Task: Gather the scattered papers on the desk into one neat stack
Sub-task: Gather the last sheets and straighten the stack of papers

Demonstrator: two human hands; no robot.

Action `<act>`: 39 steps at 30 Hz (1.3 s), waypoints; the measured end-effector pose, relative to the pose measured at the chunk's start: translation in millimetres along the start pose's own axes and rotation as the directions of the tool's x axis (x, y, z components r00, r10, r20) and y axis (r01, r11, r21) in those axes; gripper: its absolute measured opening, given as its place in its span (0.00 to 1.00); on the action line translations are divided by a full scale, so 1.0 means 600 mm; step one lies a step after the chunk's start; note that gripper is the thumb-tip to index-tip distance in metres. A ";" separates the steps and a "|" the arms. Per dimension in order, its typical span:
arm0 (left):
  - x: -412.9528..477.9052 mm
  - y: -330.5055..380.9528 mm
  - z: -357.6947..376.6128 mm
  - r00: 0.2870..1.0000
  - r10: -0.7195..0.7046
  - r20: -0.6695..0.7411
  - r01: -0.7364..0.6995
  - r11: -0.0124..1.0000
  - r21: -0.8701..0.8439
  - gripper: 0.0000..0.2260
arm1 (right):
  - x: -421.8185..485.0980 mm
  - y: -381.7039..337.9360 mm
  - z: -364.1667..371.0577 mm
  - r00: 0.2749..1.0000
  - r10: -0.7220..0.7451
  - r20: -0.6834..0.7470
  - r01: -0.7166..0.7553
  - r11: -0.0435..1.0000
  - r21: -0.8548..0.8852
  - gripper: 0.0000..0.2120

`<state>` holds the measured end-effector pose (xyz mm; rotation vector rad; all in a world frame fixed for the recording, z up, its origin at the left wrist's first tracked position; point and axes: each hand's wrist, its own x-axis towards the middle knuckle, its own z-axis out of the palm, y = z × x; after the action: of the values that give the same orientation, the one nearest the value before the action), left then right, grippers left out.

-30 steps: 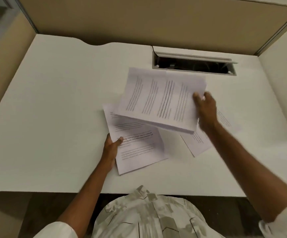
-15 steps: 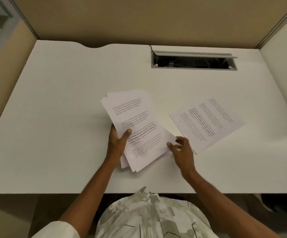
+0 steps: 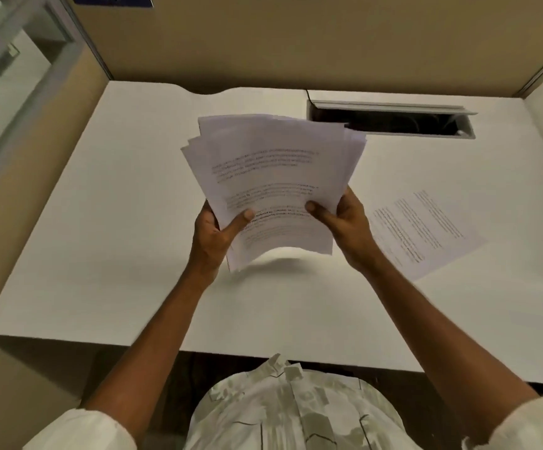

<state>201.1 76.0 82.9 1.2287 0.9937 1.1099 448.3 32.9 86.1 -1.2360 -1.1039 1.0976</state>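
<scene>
A loose stack of printed papers [image 3: 273, 177] is held up above the white desk [image 3: 117, 222], its sheets fanned and uneven at the top edge. My left hand [image 3: 215, 238] grips the stack's lower left side, thumb on the front sheet. My right hand [image 3: 344, 222] grips the lower right side, thumb also on the front. One single printed sheet [image 3: 425, 232] lies flat on the desk to the right of my right hand, turned at an angle.
An open cable slot [image 3: 390, 121] with a raised lid sits at the back right of the desk. Beige partition walls [image 3: 296, 43] close in the back and both sides. The desk's front edge runs just before my body.
The stack lay on the desk under my left hand half a second ago; now both hands have lifted it off the surface. My right hand moved from the stack's corner to grip it.
</scene>
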 end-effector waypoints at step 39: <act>-0.017 -0.116 0.027 0.960 -0.250 -0.129 0.268 0.951 0.152 0.12 | -0.149 0.207 -0.179 0.960 0.105 -0.260 -0.279 0.271 -0.921 0.36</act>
<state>221.4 62.2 15.0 1.1397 1.3138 0.9072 539.8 -67.2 -42.9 -2.4396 -1.5932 0.3535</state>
